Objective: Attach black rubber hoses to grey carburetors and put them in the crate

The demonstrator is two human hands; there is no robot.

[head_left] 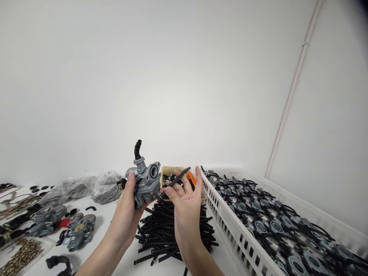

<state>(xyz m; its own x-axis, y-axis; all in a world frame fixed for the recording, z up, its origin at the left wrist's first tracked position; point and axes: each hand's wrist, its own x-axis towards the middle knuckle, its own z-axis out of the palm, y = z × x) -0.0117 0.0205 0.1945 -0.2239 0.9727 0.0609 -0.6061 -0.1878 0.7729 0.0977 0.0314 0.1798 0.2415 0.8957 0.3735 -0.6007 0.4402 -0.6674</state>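
A grey metal carburetor [145, 183] with a black rubber elbow on top is gripped in my left hand [129, 195], raised above the table. My right hand [185, 201] pinches a short black rubber hose [178, 178] between thumb and fingers, its other fingers spread. The hose's lower end is close to the carburetor's lower right side; whether it is pushed onto a fitting I cannot make out. Below both hands lies a pile of black rubber hoses [161, 232].
A white slatted crate [235, 239] holding rows of carburetors stands on the right. Behind my hands is a yellowish bin [172, 168] of small parts with an orange item [191, 178]. To the left lie loose carburetors [79, 232], plastic-bagged parts [106, 188] and brass pieces [24, 255].
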